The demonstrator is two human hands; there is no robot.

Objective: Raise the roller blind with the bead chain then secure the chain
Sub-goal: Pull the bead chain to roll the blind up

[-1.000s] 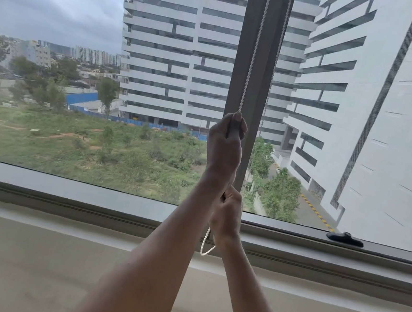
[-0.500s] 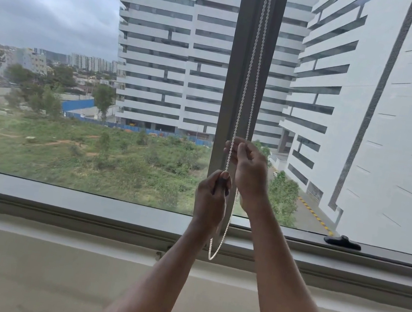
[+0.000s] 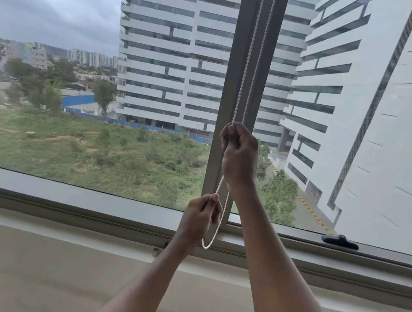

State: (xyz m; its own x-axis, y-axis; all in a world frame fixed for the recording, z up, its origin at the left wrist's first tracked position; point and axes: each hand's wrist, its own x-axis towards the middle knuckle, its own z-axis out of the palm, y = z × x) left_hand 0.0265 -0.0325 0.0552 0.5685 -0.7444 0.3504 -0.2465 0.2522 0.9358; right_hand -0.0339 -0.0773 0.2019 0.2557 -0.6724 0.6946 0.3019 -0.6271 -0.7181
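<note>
Landmark: the grey window post (image 3: pixel 230 83) between the two panes.
Bead chain (image 3: pixel 249 53): white, hanging down the front of the post in two strands, its bottom loop level with the window sill (image 3: pixel 53 200).
My right hand (image 3: pixel 239 153): in front of the post, higher up, fist closed around the chain.
My left hand (image 3: pixel 199 219): at the post's foot, lower, fingertips pinching one strand.
Window handle (image 3: pixel 340 240): black, well right of the post.

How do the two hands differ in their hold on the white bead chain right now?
The right hand is higher, fisted on the white bead chain before the grey window mullion. The left hand is lower, near the sill, pinching one strand just above the hanging loop. Both are closed on it.
</note>
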